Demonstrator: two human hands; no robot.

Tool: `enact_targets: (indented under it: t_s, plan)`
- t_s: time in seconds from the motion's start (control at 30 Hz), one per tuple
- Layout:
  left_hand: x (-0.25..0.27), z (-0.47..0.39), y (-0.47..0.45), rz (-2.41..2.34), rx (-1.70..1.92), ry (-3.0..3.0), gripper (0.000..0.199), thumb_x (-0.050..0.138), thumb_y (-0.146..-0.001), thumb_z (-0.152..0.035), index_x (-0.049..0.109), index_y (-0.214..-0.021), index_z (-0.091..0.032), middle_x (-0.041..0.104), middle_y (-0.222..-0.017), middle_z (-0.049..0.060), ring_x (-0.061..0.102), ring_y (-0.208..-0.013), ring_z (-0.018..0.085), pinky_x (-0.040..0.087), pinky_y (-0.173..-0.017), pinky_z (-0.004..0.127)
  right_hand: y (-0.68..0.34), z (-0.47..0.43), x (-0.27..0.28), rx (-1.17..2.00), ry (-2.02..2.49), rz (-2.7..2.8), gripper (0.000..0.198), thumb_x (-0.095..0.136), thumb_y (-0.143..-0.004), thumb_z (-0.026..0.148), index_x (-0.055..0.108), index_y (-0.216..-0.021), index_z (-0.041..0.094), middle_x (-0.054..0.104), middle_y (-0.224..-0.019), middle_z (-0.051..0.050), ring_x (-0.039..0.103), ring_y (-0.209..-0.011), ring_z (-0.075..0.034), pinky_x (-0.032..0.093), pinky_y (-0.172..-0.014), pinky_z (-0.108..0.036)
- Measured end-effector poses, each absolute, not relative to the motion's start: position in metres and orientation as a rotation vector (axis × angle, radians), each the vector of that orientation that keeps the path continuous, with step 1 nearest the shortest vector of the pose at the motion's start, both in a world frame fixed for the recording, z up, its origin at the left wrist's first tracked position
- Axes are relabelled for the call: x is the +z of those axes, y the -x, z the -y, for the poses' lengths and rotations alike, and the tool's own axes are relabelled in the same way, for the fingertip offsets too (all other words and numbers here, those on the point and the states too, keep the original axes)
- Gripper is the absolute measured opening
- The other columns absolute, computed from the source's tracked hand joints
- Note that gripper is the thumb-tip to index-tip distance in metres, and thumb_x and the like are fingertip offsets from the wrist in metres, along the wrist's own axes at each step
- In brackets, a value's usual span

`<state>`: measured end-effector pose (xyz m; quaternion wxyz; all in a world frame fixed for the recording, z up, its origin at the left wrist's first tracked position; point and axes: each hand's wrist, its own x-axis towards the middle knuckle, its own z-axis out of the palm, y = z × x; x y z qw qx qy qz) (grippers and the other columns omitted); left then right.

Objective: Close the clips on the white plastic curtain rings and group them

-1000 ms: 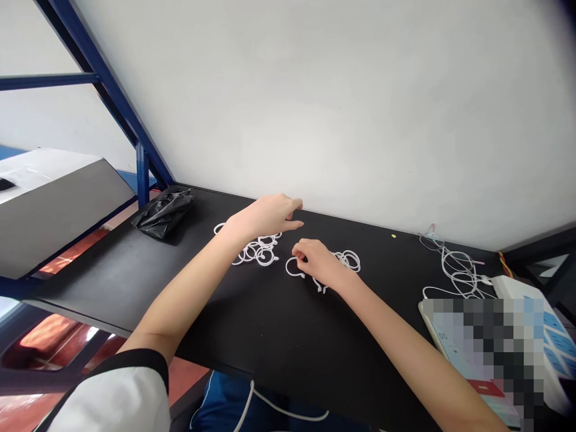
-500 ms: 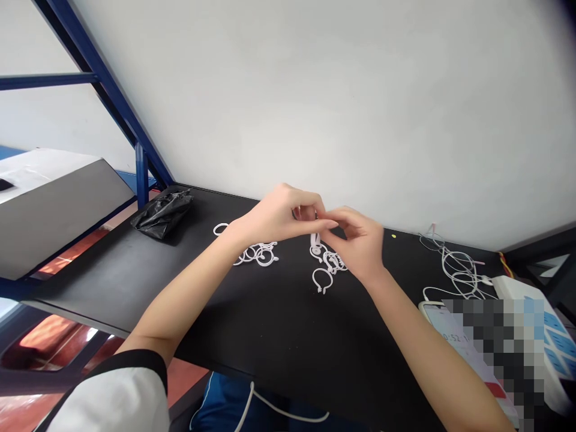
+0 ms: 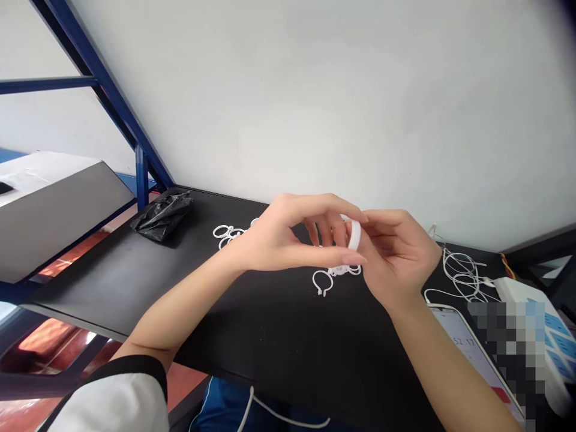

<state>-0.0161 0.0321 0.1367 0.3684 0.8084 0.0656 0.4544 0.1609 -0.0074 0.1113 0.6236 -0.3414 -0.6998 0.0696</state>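
Note:
A white plastic ring [image 3: 355,235], seen nearly edge-on, is held above the black table between my two hands. My left hand [image 3: 288,231] pinches it from the left, fingers curved over the top and thumb along its lower edge. From the right, my right hand [image 3: 398,258] grips the same ring with fingers bent; its far side is hidden. Beneath the hands lie more white open rings, including a single one [image 3: 323,282] with a gap and small knobs at its ends. A second group of rings [image 3: 221,231] lies partly behind my left wrist.
A crumpled black plastic bag [image 3: 162,215] lies at the table's [image 3: 279,324] back left. To the right are tangled white cables [image 3: 461,270], a phone [image 3: 463,342] and a white power strip [image 3: 513,290]. A wall rises behind; a blue metal frame [image 3: 141,174] stands left.
Both hands have moved right and slightly nearer. The ring, mostly hidden by the fingers before, now shows between them, and my left thumb and fingers are wider apart.

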Motion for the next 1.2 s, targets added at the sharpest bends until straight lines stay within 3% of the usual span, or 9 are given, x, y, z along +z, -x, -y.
enact_targets:
  t_s: [0.17,0.37,0.53,0.7,0.93,1.2]
  plan:
    - [0.142,-0.032,0.023,-0.203,1.14,-1.943,0.02,0.068,-0.089,-0.031,0.066,-0.102,-0.016,0.073,-0.081,0.004,0.071,-0.071,0.013,0.058,-0.063,0.021,-0.159,0.012,0.115,0.257,0.781,1.628,0.02,0.07,-0.086,0.016,0.067,-0.102,0.026,0.073,-0.073,0.004,0.069,-0.058,-0.013,0.059,-0.056,-0.027]
    - [0.144,-0.031,0.025,-0.239,1.078,-1.863,0.027,0.077,-0.081,-0.035,0.065,-0.097,-0.016,0.072,-0.079,0.003,0.071,-0.069,0.013,0.059,-0.062,0.022,-0.158,0.012,0.115,0.205,0.772,1.651,0.018,0.069,-0.087,0.02,0.068,-0.103,0.028,0.074,-0.082,0.001,0.07,-0.063,-0.014,0.06,-0.06,-0.028]
    - [0.143,-0.031,0.023,-0.348,1.157,-1.891,0.03,0.08,-0.076,-0.04,0.064,-0.089,-0.017,0.068,-0.071,0.001,0.069,-0.065,0.013,0.058,-0.06,0.024,-0.163,0.009,0.116,0.522,0.817,1.79,0.017,0.05,-0.099,0.032,0.058,-0.112,0.024,0.066,-0.069,0.003,0.062,-0.056,-0.012,0.053,-0.055,-0.027]
    - [0.141,-0.032,0.023,-0.381,1.209,-1.917,0.032,0.079,-0.077,-0.042,0.064,-0.091,-0.017,0.067,-0.071,0.001,0.067,-0.065,0.012,0.056,-0.058,0.023,-0.166,0.005,0.114,0.644,0.782,2.028,0.036,0.046,-0.098,0.046,0.051,-0.074,0.02,0.048,-0.053,0.005,0.042,-0.045,-0.008,0.034,-0.044,-0.023]
    - [0.139,-0.032,0.022,-0.381,1.201,-1.942,0.034,0.076,-0.079,-0.047,0.062,-0.09,-0.017,0.067,-0.074,0.002,0.067,-0.069,0.012,0.057,-0.059,0.024,-0.163,0.006,0.113,0.495,0.716,2.122,0.027,0.048,-0.099,0.026,0.05,-0.073,0.02,0.04,-0.053,0.008,0.033,-0.043,-0.005,0.028,-0.042,-0.021]
    - [0.143,-0.035,0.027,-0.32,1.126,-1.998,0.033,0.076,-0.079,-0.043,0.059,-0.094,-0.019,0.067,-0.073,0.001,0.068,-0.066,0.013,0.056,-0.06,0.025,-0.166,0.009,0.124,0.308,0.704,2.145,0.03,0.048,-0.096,0.019,0.042,-0.066,0.021,0.036,-0.049,0.008,0.03,-0.042,-0.005,0.023,-0.041,-0.023]
